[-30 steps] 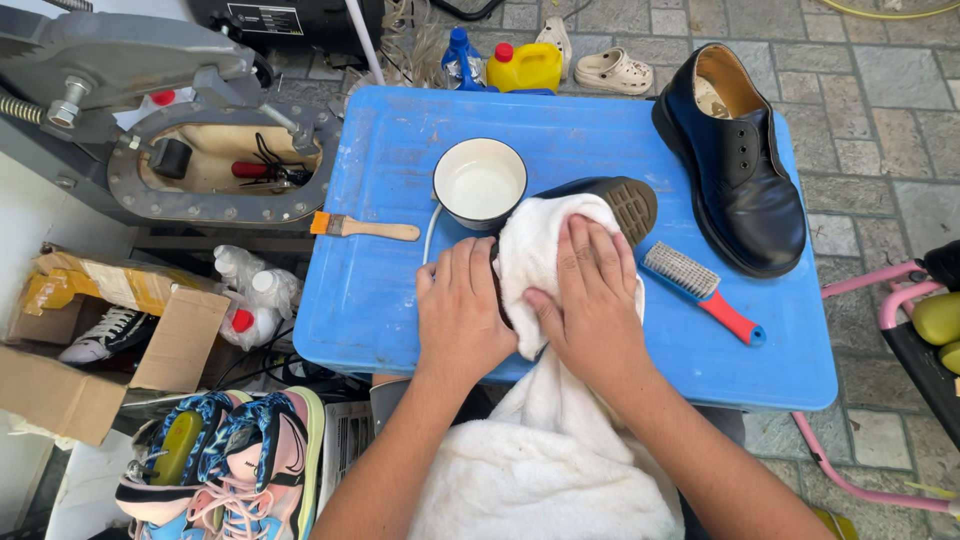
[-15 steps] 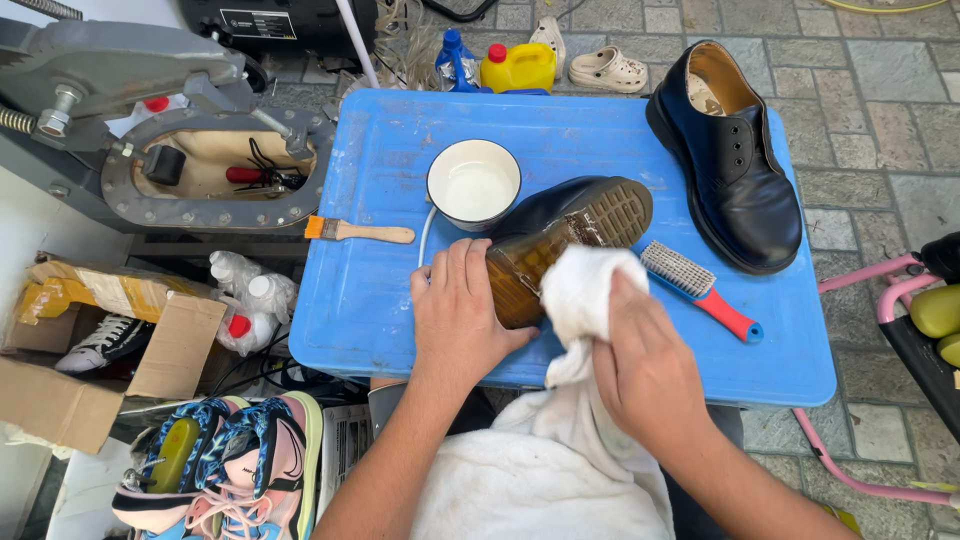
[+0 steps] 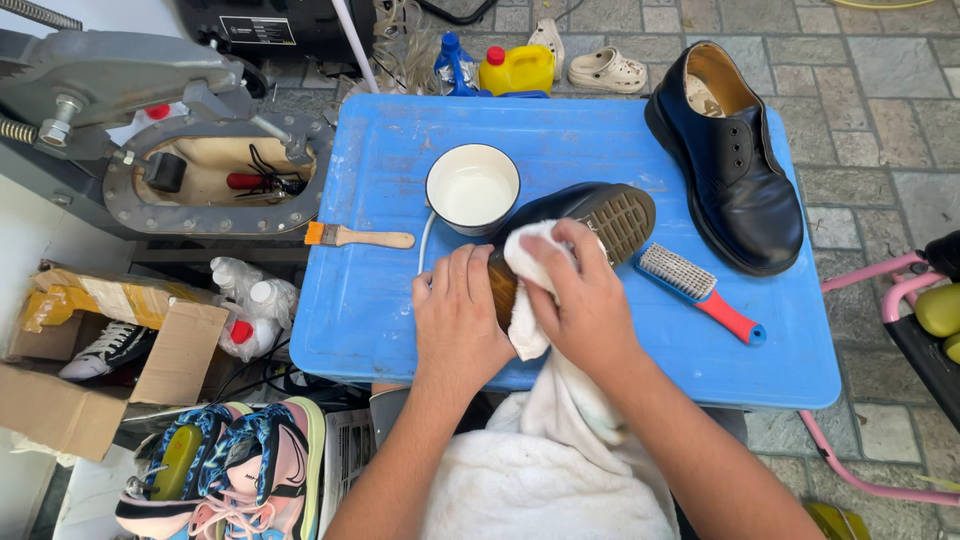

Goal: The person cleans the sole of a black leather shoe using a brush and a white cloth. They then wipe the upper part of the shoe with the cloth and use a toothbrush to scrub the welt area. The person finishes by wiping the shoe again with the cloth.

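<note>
Head view: left hand (image 3: 460, 315) clasps the black shoe (image 3: 580, 215) lying sole-outward on the blue table (image 3: 380, 300); right hand (image 3: 585, 300) presses a white cloth (image 3: 530, 265) against it. Bowl (image 3: 472, 187) just beyond the left hand.

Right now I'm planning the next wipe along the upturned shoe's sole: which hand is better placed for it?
Probably the right hand: it presses the white cloth against the black shoe, while the left hand steadies its near end.
</note>
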